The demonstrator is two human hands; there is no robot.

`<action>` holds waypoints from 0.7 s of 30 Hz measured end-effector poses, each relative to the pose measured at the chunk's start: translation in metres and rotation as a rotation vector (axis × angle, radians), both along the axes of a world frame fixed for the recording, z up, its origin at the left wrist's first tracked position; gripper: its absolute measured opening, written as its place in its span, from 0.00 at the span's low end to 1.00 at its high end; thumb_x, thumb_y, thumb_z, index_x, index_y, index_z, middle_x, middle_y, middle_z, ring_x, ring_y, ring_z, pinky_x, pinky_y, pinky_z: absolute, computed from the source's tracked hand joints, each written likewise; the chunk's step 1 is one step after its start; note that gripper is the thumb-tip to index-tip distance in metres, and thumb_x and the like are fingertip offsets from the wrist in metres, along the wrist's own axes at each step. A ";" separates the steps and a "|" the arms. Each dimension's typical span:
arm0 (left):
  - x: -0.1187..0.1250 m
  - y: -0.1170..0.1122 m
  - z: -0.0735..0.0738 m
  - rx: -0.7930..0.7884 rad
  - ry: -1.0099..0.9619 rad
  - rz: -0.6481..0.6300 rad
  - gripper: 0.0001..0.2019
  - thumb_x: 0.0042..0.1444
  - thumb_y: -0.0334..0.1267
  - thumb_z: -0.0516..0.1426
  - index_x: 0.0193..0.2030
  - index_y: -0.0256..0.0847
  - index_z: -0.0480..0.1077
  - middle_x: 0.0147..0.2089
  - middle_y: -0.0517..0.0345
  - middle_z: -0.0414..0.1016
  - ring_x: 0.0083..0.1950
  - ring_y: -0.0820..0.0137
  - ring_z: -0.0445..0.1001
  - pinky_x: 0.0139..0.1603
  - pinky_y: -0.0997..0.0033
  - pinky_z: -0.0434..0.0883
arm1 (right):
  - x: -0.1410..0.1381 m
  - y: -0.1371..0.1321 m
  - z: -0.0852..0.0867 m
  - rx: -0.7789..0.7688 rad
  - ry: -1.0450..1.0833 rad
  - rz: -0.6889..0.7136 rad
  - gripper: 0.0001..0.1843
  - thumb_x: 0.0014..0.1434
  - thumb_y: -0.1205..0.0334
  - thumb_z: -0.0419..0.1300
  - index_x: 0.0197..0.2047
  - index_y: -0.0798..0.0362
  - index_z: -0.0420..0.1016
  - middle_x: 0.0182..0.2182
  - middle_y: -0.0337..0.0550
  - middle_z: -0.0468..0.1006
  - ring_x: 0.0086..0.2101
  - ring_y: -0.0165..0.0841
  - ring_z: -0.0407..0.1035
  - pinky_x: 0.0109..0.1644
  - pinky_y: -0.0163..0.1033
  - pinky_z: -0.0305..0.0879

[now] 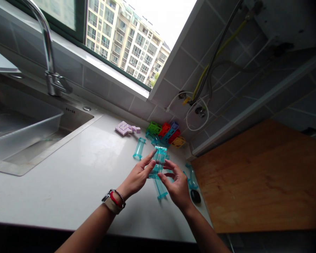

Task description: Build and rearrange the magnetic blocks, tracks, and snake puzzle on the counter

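Note:
Both hands hold up a clear teal plastic toy piece (158, 163) above the white countertop (94, 189). My left hand (139, 178) grips its left side, thumb in front. From the right, my right hand (177, 182) has its fingers curled against the same piece. Just behind the left fingertips lies a separate clear teal piece (139, 148). Below the hands another long teal piece (161, 189) rests on the counter. More teal parts (191, 177) lie beyond the right hand, near a small black oval object (195, 196).
Coloured plastic blocks (164, 130) are heaped by the wall. Pink-purple pieces (125, 128) sit to their left. The sink (76, 121) with its faucet (51, 66) is on the left. A wooden board (258, 182) stands along the right, with hanging cables (208, 75) above.

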State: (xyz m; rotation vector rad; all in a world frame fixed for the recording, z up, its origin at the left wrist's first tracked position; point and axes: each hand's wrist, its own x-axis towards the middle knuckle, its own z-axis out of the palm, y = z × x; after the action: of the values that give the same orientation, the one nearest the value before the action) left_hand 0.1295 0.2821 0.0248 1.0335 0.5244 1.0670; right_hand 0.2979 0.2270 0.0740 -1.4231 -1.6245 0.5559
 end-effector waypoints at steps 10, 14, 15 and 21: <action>0.004 -0.001 -0.001 0.122 0.033 0.087 0.32 0.66 0.56 0.56 0.73 0.50 0.60 0.75 0.55 0.60 0.76 0.52 0.56 0.77 0.50 0.51 | 0.000 -0.004 -0.001 0.012 -0.073 0.070 0.26 0.61 0.57 0.68 0.62 0.43 0.75 0.49 0.46 0.79 0.46 0.39 0.74 0.43 0.42 0.78; 0.006 0.000 -0.002 0.064 -0.012 0.057 0.33 0.66 0.56 0.56 0.74 0.49 0.58 0.72 0.52 0.65 0.71 0.53 0.64 0.74 0.50 0.56 | -0.004 -0.003 -0.001 0.014 -0.089 0.094 0.23 0.61 0.59 0.67 0.60 0.43 0.77 0.48 0.45 0.78 0.45 0.37 0.74 0.41 0.39 0.77; 0.006 0.000 -0.003 0.040 -0.038 0.047 0.33 0.66 0.56 0.56 0.75 0.49 0.57 0.71 0.51 0.68 0.69 0.53 0.68 0.73 0.50 0.58 | -0.005 -0.002 -0.001 0.014 -0.088 0.095 0.23 0.62 0.60 0.67 0.60 0.43 0.77 0.48 0.45 0.78 0.45 0.37 0.74 0.41 0.38 0.77; 0.007 0.001 -0.008 -0.044 -0.139 0.045 0.34 0.66 0.54 0.57 0.75 0.46 0.56 0.62 0.47 0.77 0.62 0.56 0.75 0.68 0.52 0.65 | -0.012 0.002 0.002 0.006 -0.102 0.104 0.23 0.62 0.60 0.66 0.60 0.43 0.77 0.47 0.44 0.78 0.45 0.36 0.74 0.40 0.37 0.76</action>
State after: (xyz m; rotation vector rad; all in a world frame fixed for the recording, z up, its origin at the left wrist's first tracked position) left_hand 0.1366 0.2834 0.0172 0.9059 0.4583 1.1530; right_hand 0.2859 0.2292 0.0759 -1.3877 -1.7877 0.5446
